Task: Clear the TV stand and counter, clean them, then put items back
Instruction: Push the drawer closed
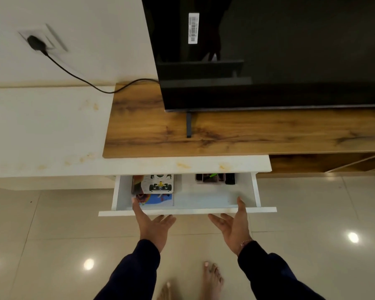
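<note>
TV stand [258, 135] + counter [41, 131] cleared, counter stains not yet wiped; L hand [153, 227], R hand [234, 226] spread-fingered on near drawer [186, 211] front.

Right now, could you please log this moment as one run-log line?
drawer: open | left hand: thumb over drawer front | right hand: thumb over drawer front | books: inside, left | counter: stained
</note>
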